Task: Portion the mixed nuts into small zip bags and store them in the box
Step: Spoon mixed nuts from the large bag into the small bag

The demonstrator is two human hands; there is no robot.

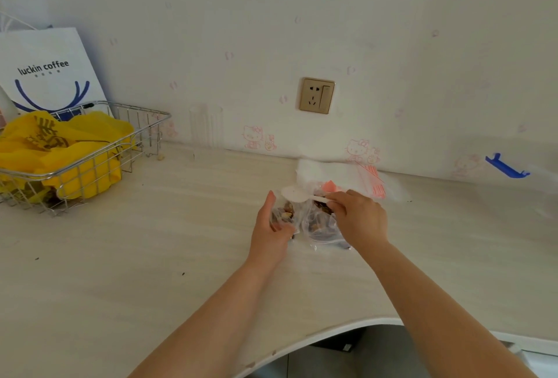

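Right hand (360,217) pinches a white plastic spoon (297,195) by its handle, bowl poised over the small zip bag (282,216); left hand (270,228) grips that bag upright, probably steadying its mouth. Bulk nut bag (324,228) lies beneath the right hand.

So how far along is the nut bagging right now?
Early on. Done: some nuts already sit in the small zip bag the left hand holds. In hand: the right hand holds a white spoon over it, beside the larger bag of nuts. Left: that bag looks unsealed, a stack of empty zip bags waits by the wall, and no filled bags or storage box are visible.
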